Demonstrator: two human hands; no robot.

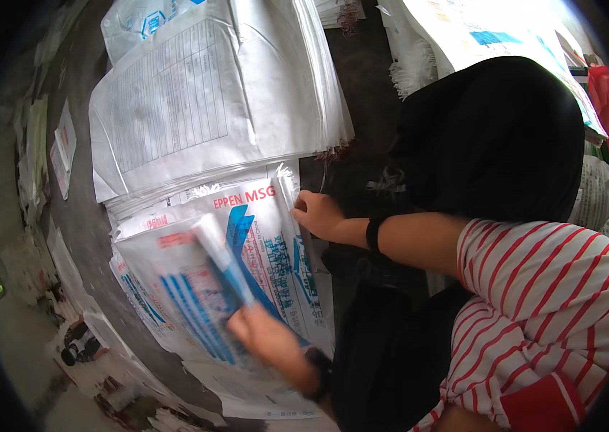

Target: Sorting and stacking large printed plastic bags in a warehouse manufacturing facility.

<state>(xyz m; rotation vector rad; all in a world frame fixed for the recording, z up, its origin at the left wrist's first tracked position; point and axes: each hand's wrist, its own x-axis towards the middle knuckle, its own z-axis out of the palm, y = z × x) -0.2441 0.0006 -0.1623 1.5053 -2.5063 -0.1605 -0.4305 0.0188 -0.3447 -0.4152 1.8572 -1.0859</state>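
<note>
A stack of flat white woven sacks (196, 309) printed in blue and red lies before me. My left hand (272, 345), a watch on its wrist, is over the stack and smeared by motion. Its fingers are closed on a narrow white-and-blue flap (222, 255), which looks like a folded sack edge standing up at a slant. My right hand (321, 214), a dark band at its wrist, is at the right edge of the top sacks. Its fingers are curled in, and their tips touch that edge; what they pinch is hidden.
A thick pile of white sacks (261, 93) with frayed edges lies beyond, partly over the printed ones. More printed sacks (499, 36) are at the upper right. My black-clad knee (492, 137) is close by on the right. Loose sacks and scraps (124, 381) litter the floor at left.
</note>
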